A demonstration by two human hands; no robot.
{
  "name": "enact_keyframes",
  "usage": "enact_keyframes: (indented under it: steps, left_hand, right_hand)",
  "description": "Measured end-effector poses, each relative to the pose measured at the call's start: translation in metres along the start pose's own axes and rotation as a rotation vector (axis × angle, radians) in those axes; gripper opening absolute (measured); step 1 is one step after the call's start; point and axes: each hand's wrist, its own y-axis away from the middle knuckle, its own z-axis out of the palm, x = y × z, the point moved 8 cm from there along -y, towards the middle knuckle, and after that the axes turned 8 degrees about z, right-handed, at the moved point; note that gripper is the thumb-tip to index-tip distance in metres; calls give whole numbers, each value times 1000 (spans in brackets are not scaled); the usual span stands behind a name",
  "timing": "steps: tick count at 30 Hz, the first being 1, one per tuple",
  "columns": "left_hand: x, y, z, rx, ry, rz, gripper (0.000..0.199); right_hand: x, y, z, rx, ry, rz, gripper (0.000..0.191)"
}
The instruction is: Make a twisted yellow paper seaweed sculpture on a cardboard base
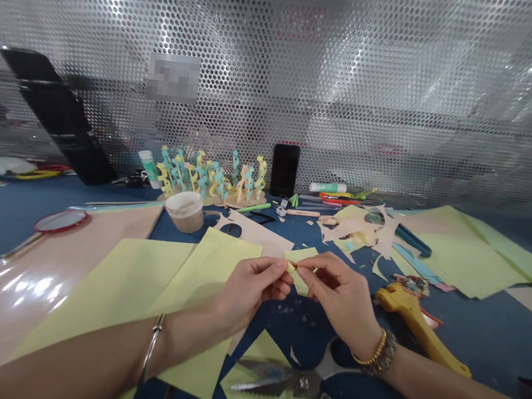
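My left hand (pixel 259 283) pinches a small folded or rolled piece of yellow paper (pixel 291 268) between thumb and fingers. From the other side, my right hand (pixel 335 290) closes its thumb and forefinger on the same piece. Just behind my fingers lies a small yellow paper square (pixel 308 254). Below my hands, open scissors (pixel 303 383) rest partly over another yellow sheet (pixel 268 347). Large yellow sheets (pixel 210 263) spread under and beside my left forearm.
Twisted blue and yellow paper strips (pixel 211 174) stand upright at the back, behind a white cup (pixel 184 211). A black phone (pixel 284 169) leans near the perforated metal wall (pixel 359 56). Paper scraps (pixel 363 230) and a yellow-handled tool (pixel 418 322) lie to the right.
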Motion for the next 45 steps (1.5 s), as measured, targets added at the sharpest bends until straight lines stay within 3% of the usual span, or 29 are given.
enact_keyframes:
  steps: [8,16,32,37,39,45]
  left_hand:
    - [1,1,-3,54,-67,-21,25]
    - [-1,2,-2,23,-90,-26,28]
    - [-3,3,-3,33,-146,-27,29]
    - [3,3,0,0,-113,33,22]
    - [8,2,-1,22,-127,82,30]
    - [16,1,-4,87,-143,149,27]
  right_hand:
    - [-8,3,2,-30,47,-77,10]
    - [-14,6,3,-17,113,-147,8]
    - [-19,7,6,-48,211,-170,12]
    - [-17,6,4,-16,186,-161,11]
    - [-16,6,3,2,176,-162,11]
    - [-12,4,1,12,115,-149,8]
